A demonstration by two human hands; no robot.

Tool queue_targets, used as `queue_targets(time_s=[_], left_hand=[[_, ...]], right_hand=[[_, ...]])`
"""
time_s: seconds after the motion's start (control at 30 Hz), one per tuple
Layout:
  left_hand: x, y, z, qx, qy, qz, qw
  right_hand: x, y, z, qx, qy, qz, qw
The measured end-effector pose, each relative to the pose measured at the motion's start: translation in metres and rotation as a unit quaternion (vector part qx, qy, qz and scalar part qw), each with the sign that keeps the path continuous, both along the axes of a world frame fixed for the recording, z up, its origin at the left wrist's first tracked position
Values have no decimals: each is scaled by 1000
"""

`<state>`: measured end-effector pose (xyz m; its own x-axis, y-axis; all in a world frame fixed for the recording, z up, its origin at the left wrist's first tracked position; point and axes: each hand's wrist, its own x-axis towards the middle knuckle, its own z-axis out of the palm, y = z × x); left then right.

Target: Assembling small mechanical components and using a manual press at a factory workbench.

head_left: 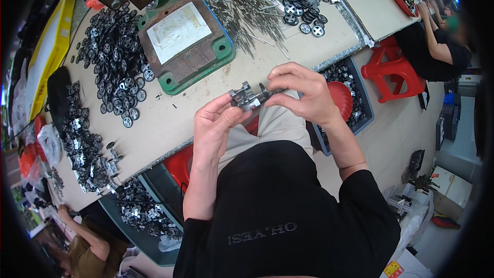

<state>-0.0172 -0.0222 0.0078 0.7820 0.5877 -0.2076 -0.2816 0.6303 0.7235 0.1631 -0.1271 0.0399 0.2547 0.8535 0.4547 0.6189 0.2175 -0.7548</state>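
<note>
Now, L hand (218, 118) pinches part (251, 102) on near side of press (221, 49); R hand (306, 92) pinches its R end. Prob. best: L steady, R lined up straight.

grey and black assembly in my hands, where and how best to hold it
Probably pinch the assembly at its blocky left end, from the left, as your left hand does: it looks chunky there, and your right hand is at the other end.

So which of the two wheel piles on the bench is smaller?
The right pile, just right of the rods. The left pile, left of the green base, holds far more wheels.
</note>
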Motion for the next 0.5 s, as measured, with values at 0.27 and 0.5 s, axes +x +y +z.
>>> queue_targets(time_s=[0.27,0.5], left_hand=[[2,-5,0,136,43,18,990],[7,-10,1,56,5,45,997]], right_hand=[[2,1,-4,-111,60,66,990],[-15,5,-28,-166,424,41,889]])
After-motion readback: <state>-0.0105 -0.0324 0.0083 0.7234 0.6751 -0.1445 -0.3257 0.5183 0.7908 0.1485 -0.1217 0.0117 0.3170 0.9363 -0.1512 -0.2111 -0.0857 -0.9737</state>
